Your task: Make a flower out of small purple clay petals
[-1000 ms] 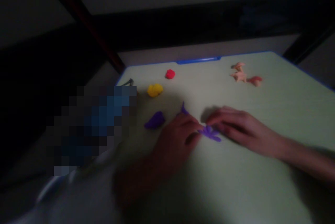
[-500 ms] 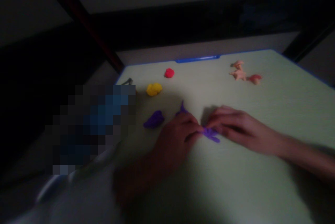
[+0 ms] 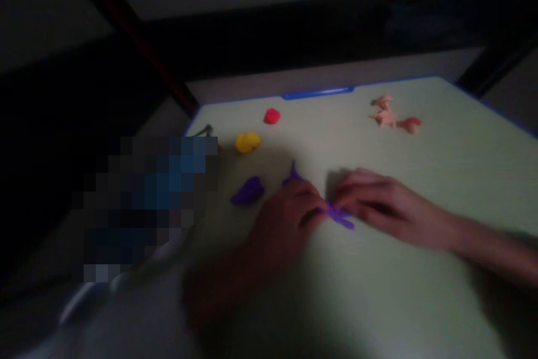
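On the pale tabletop, my left hand (image 3: 290,216) and my right hand (image 3: 374,202) meet over a small piece of purple modelling clay (image 3: 343,220). Fingertips of both hands pinch it, one hand at each side; strands of the clay stick out toward me. Just beyond my left knuckles another purple clay piece (image 3: 293,171) with a thin upright point shows, its lower part hidden by the hand. A darker purple clay lump (image 3: 247,191) lies left of my left hand, touched by neither hand. The picture is dim and a little blurred.
Farther back on the table (image 3: 420,292) are a yellow clay lump (image 3: 247,142) and a red clay lump (image 3: 272,116). Several peach-coloured clay shapes (image 3: 385,118) and a reddish one (image 3: 412,125) lie at back right. A blue handle (image 3: 318,93) runs along the far edge. A pixelated area covers the left.
Hardly anything differs. Both hands keep their pinch on the purple clay, with only a very slight shift of the fingers and the view.
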